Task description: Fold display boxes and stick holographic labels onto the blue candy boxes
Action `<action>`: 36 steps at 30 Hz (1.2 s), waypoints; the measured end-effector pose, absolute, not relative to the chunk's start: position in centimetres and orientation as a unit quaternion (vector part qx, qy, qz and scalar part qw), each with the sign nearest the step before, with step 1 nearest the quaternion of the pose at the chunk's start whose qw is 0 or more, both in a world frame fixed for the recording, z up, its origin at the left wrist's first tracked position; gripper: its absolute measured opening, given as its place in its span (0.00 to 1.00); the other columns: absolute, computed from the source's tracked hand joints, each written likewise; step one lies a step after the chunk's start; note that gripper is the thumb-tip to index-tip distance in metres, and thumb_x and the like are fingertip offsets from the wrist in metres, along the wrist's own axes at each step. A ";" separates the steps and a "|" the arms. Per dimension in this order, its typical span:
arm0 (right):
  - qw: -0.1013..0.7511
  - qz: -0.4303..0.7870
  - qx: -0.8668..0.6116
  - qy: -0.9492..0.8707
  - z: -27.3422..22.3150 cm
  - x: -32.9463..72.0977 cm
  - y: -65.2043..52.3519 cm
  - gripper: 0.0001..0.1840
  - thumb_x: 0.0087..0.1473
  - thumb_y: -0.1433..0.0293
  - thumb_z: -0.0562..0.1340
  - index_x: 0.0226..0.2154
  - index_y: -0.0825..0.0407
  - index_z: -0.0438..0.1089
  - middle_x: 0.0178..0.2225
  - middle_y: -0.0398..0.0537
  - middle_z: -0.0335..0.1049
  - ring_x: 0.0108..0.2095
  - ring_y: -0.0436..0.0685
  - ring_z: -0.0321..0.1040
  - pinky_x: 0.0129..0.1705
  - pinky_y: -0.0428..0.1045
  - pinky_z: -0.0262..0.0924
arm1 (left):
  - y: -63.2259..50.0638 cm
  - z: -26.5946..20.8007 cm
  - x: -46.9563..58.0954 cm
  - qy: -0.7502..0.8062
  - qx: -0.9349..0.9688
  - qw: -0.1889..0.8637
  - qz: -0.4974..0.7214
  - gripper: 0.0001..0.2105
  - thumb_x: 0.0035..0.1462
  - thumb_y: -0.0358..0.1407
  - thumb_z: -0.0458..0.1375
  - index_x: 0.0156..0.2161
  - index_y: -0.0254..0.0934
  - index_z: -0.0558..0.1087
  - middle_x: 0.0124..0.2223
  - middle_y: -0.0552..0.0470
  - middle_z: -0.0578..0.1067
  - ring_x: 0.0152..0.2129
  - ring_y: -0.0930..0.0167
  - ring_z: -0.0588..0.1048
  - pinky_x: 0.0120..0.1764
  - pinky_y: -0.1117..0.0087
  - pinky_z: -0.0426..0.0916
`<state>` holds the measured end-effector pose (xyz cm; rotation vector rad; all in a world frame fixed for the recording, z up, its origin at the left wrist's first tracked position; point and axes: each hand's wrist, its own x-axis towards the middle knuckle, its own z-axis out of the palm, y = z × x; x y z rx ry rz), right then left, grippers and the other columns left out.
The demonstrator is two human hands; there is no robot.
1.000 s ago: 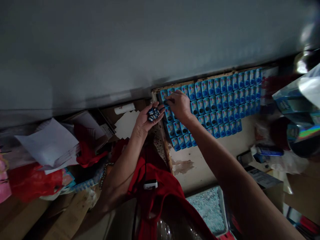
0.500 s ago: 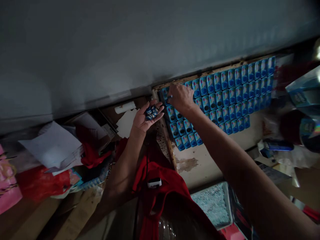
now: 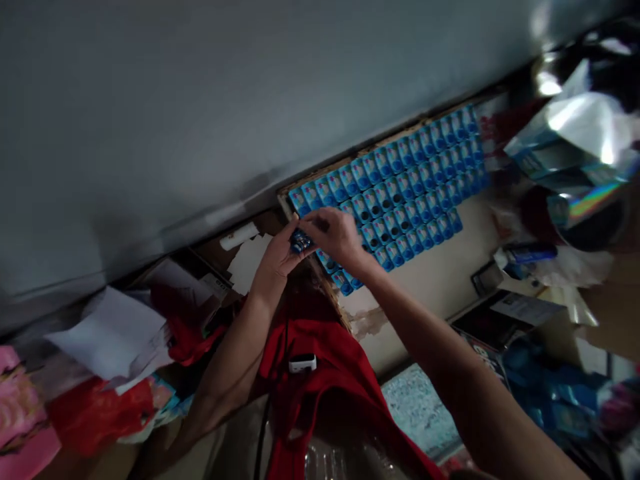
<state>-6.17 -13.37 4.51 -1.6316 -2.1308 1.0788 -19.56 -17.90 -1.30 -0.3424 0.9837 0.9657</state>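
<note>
cupping a little heap of dark blue shiny bits [image 3: 301, 243] in the left hand [image 3: 277, 257], palm up and partly open, just at the left edge of the white table [image 3: 440, 283]. holding the right hand [image 3: 337, 235], bent inward, close over that heap, by the same edge, but cannot tell if pinching a bit or nothing. seeing rows of blue packs [image 3: 360, 175] on the table, a white roll [image 3: 240, 236] left of it, and pale blue flakes [image 3: 417, 410] at its near side.
</note>
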 end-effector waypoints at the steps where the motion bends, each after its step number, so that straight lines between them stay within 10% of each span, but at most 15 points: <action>1: 0.120 0.374 -0.569 -0.722 4.8 -5.9 -13.7 0.06 0.58 0.65 0.65 0.35 0.48 0.78 0.31 0.43 0.77 0.33 0.54 0.72 0.38 0.48 0.62 | -17.5 -1.4 -18.6 0.467 -0.147 0.760 0.427 0.12 0.71 0.42 0.57 0.47 0.37 0.80 0.35 0.50 0.84 0.39 0.65 0.84 0.51 0.63 0.79; 12: 0.132 0.374 -0.745 -0.537 3.6 2.7 -12.2 0.12 0.44 0.70 0.65 0.35 0.47 0.80 0.30 0.42 0.78 0.32 0.56 0.74 0.34 0.49 0.61 | -13.1 -1.2 -7.0 0.412 -0.156 0.831 0.339 0.28 0.70 0.58 0.49 0.47 0.38 0.80 0.42 0.44 0.85 0.51 0.58 0.81 0.50 0.61 0.79; 18: 0.283 0.344 -0.752 -0.486 1.9 9.3 -9.0 0.07 0.49 0.66 0.61 0.30 0.49 0.74 0.27 0.43 0.75 0.30 0.55 0.72 0.35 0.49 0.65 | -10.4 -1.2 -4.9 0.425 -0.109 0.844 0.307 0.18 0.69 0.44 0.60 0.57 0.37 0.77 0.42 0.44 0.85 0.39 0.65 0.84 0.39 0.69 0.81; 36: -0.090 0.220 -0.760 -0.605 -0.4 13.6 0.2 0.14 0.49 0.73 0.71 0.40 0.47 0.74 0.42 0.51 0.79 0.45 0.67 0.74 0.44 0.55 0.64 | -8.5 -0.3 -6.5 0.396 -0.066 0.869 0.289 0.23 0.64 0.31 0.50 0.61 0.30 0.74 0.45 0.40 0.85 0.37 0.66 0.85 0.23 0.78 0.74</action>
